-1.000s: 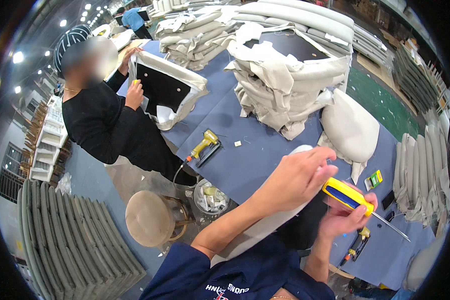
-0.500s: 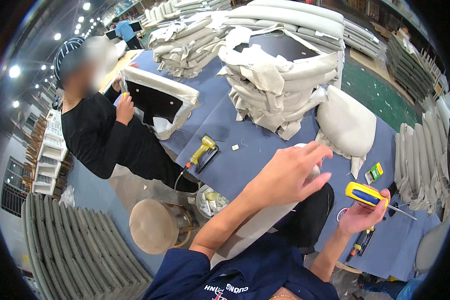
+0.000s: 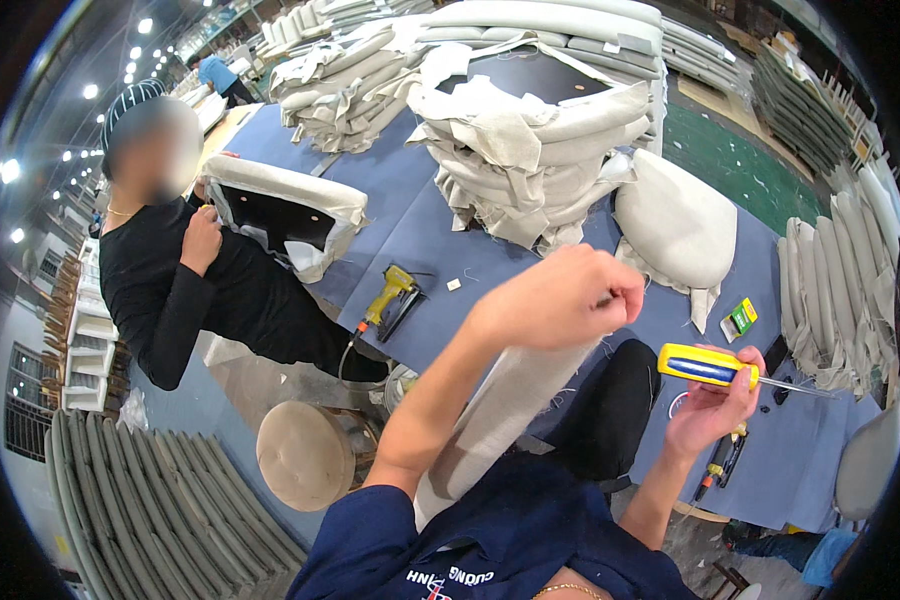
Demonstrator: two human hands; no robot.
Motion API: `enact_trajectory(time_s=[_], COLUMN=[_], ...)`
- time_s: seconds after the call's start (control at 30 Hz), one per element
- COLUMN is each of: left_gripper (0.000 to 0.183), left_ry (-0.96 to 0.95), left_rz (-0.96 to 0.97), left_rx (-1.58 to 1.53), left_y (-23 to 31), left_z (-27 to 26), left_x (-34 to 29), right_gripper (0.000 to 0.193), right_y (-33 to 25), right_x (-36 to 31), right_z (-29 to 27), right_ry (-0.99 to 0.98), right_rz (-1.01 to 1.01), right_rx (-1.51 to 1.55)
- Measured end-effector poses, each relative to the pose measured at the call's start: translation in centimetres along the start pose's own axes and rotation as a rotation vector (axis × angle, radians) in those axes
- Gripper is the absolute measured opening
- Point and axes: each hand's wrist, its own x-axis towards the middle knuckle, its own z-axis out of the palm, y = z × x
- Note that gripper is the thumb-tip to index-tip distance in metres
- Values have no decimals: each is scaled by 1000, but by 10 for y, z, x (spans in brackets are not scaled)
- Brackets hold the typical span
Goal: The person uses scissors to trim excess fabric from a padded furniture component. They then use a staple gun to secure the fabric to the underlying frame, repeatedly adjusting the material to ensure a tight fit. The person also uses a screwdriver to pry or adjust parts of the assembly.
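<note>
A screwdriver (image 3: pixel 698 366) with a yellow and blue handle lies in my right hand (image 3: pixel 712 412), its thin metal shaft pointing right. My left hand (image 3: pixel 560 298) is closed, fingers curled in a pinch; whatever they may hold is too small to make out. Below that hand, a beige upholstered piece (image 3: pixel 518 395) rests against my body beside my dark trouser leg. Its far end is hidden behind the hand and forearm.
A blue-topped table (image 3: pixel 425 345) bears a yellow staple gun (image 3: pixel 394 300), a stack of beige seat covers (image 3: pixel 540 150), a loose cushion (image 3: pixel 675 225) and a small green-yellow box (image 3: pixel 739 319). A co-worker at left holds a seat (image 3: pixel 280 210). A round stool (image 3: pixel 305 455) stands below.
My left hand has risen slightly and gone from spread fingers to a closed pinch. The screwdriver and right hand have shifted a little left and up. The co-worker's raised hand has lowered toward the seat.
</note>
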Motion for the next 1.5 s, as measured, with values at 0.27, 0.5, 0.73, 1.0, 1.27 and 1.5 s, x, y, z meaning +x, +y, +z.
enact_trajectory(time_s=[0.27,0.5,0.73,1.0,1.27,1.5], left_gripper=[18,25,26,25,25,24], left_ry=[-139,72,151,188,252,257], left_rz=[49,45,33,54,34,59], left_rx=[-380,-229,-181,-209,-190,-104], left_y=[-23,-21,-14,-20,-16,-13], left_z=[0,13,13,12,11,13], left_x=[6,9,2,-1,-2,-4], right_gripper=[32,30,30,31,36,39], right_y=[-5,5,9,14,11,6], right_x=[-3,-8,-12,-8,-14,-18], right_z=[15,29,31,33,32,27], right_ry=[-21,116,127,279,79,-129], right_rz=[-71,-257,-225,-224,-196,-85], right_rx=[78,23,16,9,24,55])
